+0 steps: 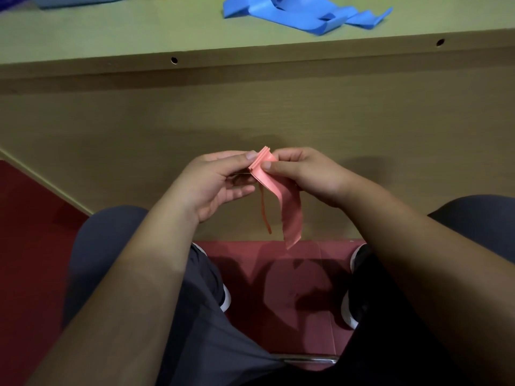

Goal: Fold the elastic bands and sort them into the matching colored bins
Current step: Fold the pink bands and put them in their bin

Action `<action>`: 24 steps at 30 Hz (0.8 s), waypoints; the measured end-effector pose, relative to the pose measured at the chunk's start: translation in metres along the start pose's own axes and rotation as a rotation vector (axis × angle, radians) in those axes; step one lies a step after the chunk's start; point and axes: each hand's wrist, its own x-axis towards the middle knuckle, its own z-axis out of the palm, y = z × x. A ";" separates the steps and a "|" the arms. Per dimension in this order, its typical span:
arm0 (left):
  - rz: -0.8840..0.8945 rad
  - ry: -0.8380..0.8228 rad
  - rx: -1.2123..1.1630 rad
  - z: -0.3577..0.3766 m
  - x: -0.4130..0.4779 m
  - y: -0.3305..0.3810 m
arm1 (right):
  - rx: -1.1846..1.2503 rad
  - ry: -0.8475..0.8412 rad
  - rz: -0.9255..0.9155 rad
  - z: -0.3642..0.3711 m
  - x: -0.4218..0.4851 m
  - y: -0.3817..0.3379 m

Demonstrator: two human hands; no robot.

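Observation:
A pink elastic band (289,210) hangs between my two hands, below the table's front edge and above my lap. Its top is gathered into several stacked folds, and a loose tail dangles toward the floor. My left hand (220,182) pinches the folded stack from the left with thumb and fingers. My right hand (303,174) pinches the same stack from the right. On the tabletop, far right, lies an unfolded blue elastic band (303,12) in a loose heap. At the top left edge a light blue bin (75,0) is only partly in view.
The wooden table (167,32) has a tall front panel (250,112) right ahead of my hands. My knees in grey trousers and my shoes sit over a red floor (301,274). A yellow-green object peeks at the top edge.

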 end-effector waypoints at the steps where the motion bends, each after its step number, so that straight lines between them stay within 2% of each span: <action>1: 0.021 -0.006 0.023 0.000 -0.001 0.000 | 0.000 0.000 0.004 0.000 -0.001 -0.001; 6: 0.207 -0.026 0.258 0.003 -0.007 -0.001 | -0.052 0.015 0.012 -0.001 -0.002 -0.002; 11: 0.368 0.061 0.507 0.006 -0.002 -0.009 | -0.148 0.043 0.038 0.001 -0.001 0.000; 17: 0.453 0.118 0.505 0.006 -0.004 -0.005 | -0.177 0.133 0.020 0.005 0.001 -0.001; 24: 0.521 0.137 0.507 0.003 -0.004 0.001 | -0.350 0.178 -0.211 0.004 -0.004 -0.008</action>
